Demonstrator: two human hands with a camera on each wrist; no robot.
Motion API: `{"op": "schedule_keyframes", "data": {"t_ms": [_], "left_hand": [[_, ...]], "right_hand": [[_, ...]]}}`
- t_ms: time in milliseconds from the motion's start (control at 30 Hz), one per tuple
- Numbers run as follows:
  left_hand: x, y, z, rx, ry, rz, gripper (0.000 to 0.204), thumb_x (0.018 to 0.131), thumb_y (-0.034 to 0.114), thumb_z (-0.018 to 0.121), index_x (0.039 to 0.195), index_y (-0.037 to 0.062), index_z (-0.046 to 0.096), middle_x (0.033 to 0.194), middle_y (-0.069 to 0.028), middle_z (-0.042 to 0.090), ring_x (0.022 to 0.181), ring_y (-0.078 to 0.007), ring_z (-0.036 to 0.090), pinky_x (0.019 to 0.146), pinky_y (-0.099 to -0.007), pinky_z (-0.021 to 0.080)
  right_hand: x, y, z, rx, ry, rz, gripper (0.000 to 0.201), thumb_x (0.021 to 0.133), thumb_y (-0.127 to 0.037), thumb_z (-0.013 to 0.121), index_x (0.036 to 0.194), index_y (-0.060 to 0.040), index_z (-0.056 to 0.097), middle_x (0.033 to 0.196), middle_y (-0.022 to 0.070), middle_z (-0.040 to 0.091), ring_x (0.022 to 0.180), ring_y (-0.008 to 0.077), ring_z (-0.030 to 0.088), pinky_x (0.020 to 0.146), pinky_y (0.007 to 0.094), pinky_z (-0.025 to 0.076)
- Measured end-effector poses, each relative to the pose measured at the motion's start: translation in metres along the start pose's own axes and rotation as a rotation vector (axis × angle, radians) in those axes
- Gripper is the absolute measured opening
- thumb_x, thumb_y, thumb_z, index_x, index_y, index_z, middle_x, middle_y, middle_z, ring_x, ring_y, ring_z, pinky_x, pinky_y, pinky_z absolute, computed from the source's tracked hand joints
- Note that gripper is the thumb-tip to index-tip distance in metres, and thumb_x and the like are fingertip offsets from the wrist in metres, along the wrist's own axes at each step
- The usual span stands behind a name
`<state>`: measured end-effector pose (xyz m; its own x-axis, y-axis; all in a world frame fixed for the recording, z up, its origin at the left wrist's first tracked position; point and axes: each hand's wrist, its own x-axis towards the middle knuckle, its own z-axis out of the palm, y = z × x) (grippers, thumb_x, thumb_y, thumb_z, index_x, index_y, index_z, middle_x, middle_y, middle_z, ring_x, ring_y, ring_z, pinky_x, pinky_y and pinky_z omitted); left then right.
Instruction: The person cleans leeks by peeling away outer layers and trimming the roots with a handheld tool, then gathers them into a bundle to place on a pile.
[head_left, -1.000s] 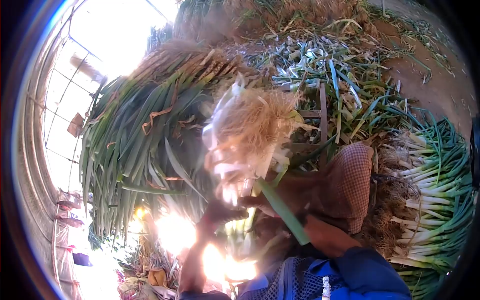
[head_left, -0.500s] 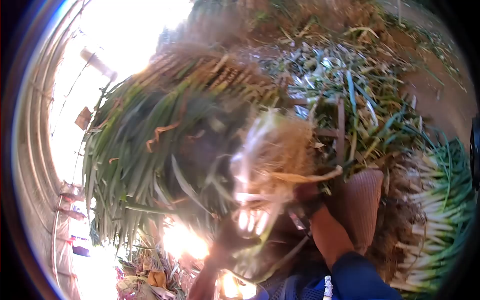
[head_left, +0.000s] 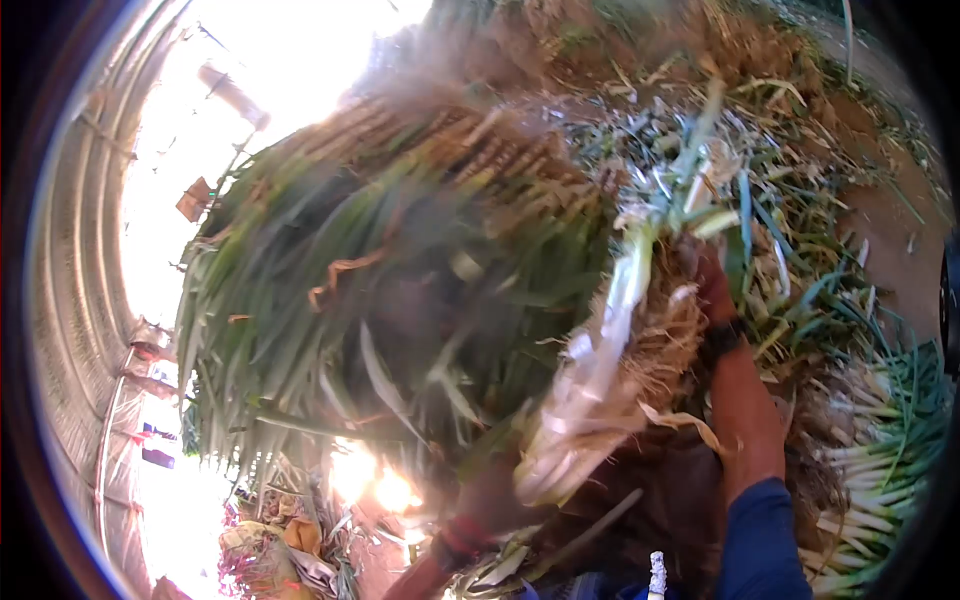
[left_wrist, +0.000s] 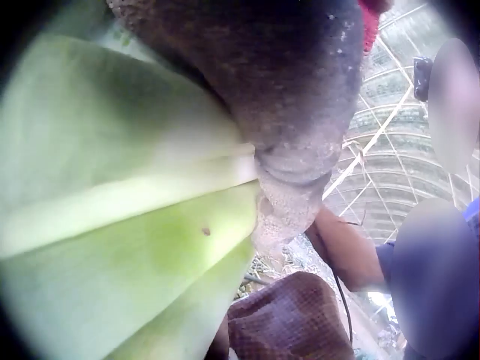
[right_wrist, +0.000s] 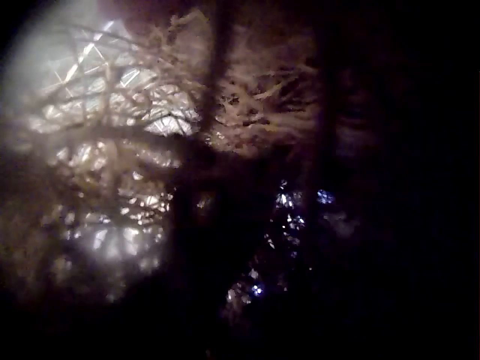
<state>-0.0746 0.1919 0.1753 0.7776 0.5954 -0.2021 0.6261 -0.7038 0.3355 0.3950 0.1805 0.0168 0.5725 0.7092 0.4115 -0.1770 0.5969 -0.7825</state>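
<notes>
In the head view, a bundle of green onions (head_left: 590,405) lies slantwise, its pale stalks low and its brown roots (head_left: 668,335) at the upper right. My left hand (head_left: 495,500) grips its lower end. The left wrist view shows that hand (left_wrist: 289,105) against broad green leaves (left_wrist: 112,217). My right hand (head_left: 710,285) is beyond the roots, beside loose pale and green leaf pieces (head_left: 690,190); its fingers are hidden. Tangled roots (right_wrist: 262,105) fill the upper part of the dark right wrist view.
A large heap of long-leaved onions (head_left: 400,260) stands at the left. Leaf scraps (head_left: 790,230) cover the ground at the upper right. More onions (head_left: 880,460) lie in a row at the right edge. Checked cloth (left_wrist: 289,319) shows in the left wrist view.
My right hand has moved up and right, away from my body. The bundle has tilted, and its root end has swung right. My left hand has shifted right and down, still gripping it.
</notes>
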Motion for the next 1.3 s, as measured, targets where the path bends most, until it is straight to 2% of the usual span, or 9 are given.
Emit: {"op": "schedule_keyframes", "data": {"t_ms": [167, 233, 400, 533, 667, 800, 833, 967, 1300], "left_hand": [[-0.002, -0.006, 0.011, -0.024, 0.069, 0.05, 0.135, 0.059, 0.056, 0.099, 0.159, -0.0047, 0.032, 0.138, -0.0283, 0.06, 0.121, -0.0453, 0.065, 0.098, -0.0508, 0.056], [-0.013, -0.02, 0.019, -0.081, 0.13, 0.107, 0.133, 0.059, 0.057, 0.099, 0.158, -0.0044, 0.034, 0.135, -0.0263, 0.063, 0.116, -0.0436, 0.068, 0.095, -0.0494, 0.058], [-0.032, -0.085, 0.039, -0.131, 0.107, -0.014, 0.116, 0.061, 0.061, 0.096, 0.148, 0.0008, 0.049, 0.132, -0.0233, 0.065, 0.114, -0.0384, 0.068, 0.097, -0.0465, 0.056], [-0.027, -0.068, 0.021, -0.207, 0.108, -0.151, 0.112, 0.061, 0.058, 0.097, 0.146, 0.0008, 0.051, 0.133, -0.0234, 0.064, 0.122, -0.0396, 0.065, 0.105, -0.0468, 0.052], [-0.025, -0.075, 0.023, -0.288, 0.167, -0.019, 0.108, 0.06, 0.049, 0.1, 0.145, 0.0016, 0.052, 0.133, -0.0211, 0.065, 0.122, -0.0378, 0.065, 0.106, -0.046, 0.052], [-0.025, -0.063, 0.014, -0.243, 0.095, -0.112, 0.111, 0.062, 0.05, 0.099, 0.148, 0.0012, 0.049, 0.135, -0.024, 0.064, 0.12, -0.0408, 0.066, 0.101, -0.0479, 0.055], [-0.027, -0.056, 0.011, -0.237, 0.028, -0.189, 0.115, 0.062, 0.05, 0.099, 0.151, 0.001, 0.046, 0.136, -0.0253, 0.063, 0.119, -0.0422, 0.067, 0.099, -0.0489, 0.056], [-0.026, -0.047, 0.016, -0.076, 0.126, -0.056, 0.131, 0.06, 0.05, 0.099, 0.162, 0.001, 0.032, 0.137, -0.0276, 0.061, 0.117, -0.046, 0.066, 0.096, -0.052, 0.056], [-0.027, -0.02, 0.02, 0.136, 0.059, -0.197, 0.134, 0.06, 0.05, 0.096, 0.164, 0.0026, 0.027, 0.125, -0.0226, 0.063, 0.113, -0.0429, 0.065, 0.096, -0.0542, 0.052]], "right_hand": [[0.059, -0.003, -0.049, -1.487, 0.09, -0.434, 0.031, 0.102, -0.013, 0.056, 0.13, -0.0032, 0.066, 0.119, 0.0111, 0.071, 0.105, 0.0253, 0.068, 0.095, 0.0389, 0.055], [0.095, -0.02, -0.091, -0.021, 0.711, -0.157, 0.029, 0.109, -0.034, 0.053, 0.12, -0.0139, 0.07, 0.101, 0.0053, 0.071, 0.093, 0.0202, 0.068, 0.086, 0.0317, 0.057], [0.114, -0.193, -0.214, -1.818, 0.482, -0.389, 0.034, 0.11, -0.036, 0.048, 0.107, -0.0112, 0.07, 0.093, 0.0161, 0.074, 0.069, 0.0256, 0.072, 0.056, 0.0432, 0.059], [0.008, -0.202, -0.007, -0.228, 0.286, 0.616, 0.031, 0.105, -0.036, 0.066, 0.102, -0.0051, 0.064, 0.075, 0.0029, 0.062, 0.054, 0.0213, 0.066, 0.05, 0.0382, 0.06], [-0.075, -0.149, 0.015, -0.765, -0.506, 0.91, 0.035, 0.097, -0.029, 0.073, 0.121, -0.0035, 0.072, 0.107, 0.0076, 0.075, 0.09, 0.018, 0.07, 0.082, 0.0393, 0.06], [-0.037, -0.163, 0.035, -1.309, -0.64, 0.78, 0.05, 0.093, -0.032, 0.074, 0.133, -0.0028, 0.067, 0.105, 0.0125, 0.074, 0.107, 0.0285, 0.068, 0.102, 0.0422, 0.053], [-0.008, -0.116, -0.041, -1.138, -0.579, 0.087, 0.051, 0.085, -0.044, 0.081, 0.12, -0.007, 0.072, 0.113, 0.0146, 0.073, 0.099, 0.0266, 0.069, 0.089, 0.0402, 0.057], [0.085, -0.242, 0.027, -1.98, 0.235, 0.001, 0.06, 0.095, -0.045, 0.076, 0.136, -0.004, 0.062, 0.108, 0.0184, 0.072, 0.104, 0.0256, 0.071, 0.086, 0.0435, 0.06], [-0.041, -0.129, 0.201, -1.461, -0.894, -0.257, 0.029, 0.093, -0.024, 0.074, 0.116, -0.0074, 0.07, 0.093, 0.0115, 0.069, 0.083, 0.028, 0.075, 0.069, 0.0381, 0.063]]}}
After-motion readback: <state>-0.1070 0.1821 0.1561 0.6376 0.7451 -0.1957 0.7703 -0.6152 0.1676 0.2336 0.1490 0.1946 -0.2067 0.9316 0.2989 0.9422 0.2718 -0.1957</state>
